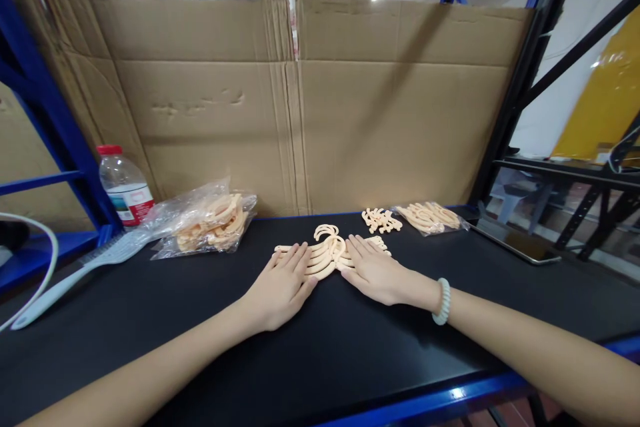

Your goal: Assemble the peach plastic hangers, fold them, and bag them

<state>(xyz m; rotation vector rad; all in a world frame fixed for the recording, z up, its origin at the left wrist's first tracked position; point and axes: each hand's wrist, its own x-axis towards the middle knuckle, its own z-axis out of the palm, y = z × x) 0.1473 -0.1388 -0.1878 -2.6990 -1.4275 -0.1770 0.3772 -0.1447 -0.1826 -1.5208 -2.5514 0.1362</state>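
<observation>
Several small cream-coloured hangers (325, 260) lie fanned in an overlapping group on the black tabletop, their curved hooks pointing away from me. Across their left arms rests my left hand (284, 283), flat, with the fingers stretched out. My right hand (373, 269) lies the same way over their right arms, palm down, with a pale coiled band on the wrist. Both palms hide parts of the hangers beneath. Just beyond my right hand is a small pile of cream pieces with knobbed ends (381, 220).
At the left are a clear bag of cream pieces (213, 223), a pale-blue brush (107, 257) and a red-capped bottle (125, 187). Another filled bag (433, 217) and a dark flat device (517, 240) lie at the right. Cardboard (400, 113) walls the back.
</observation>
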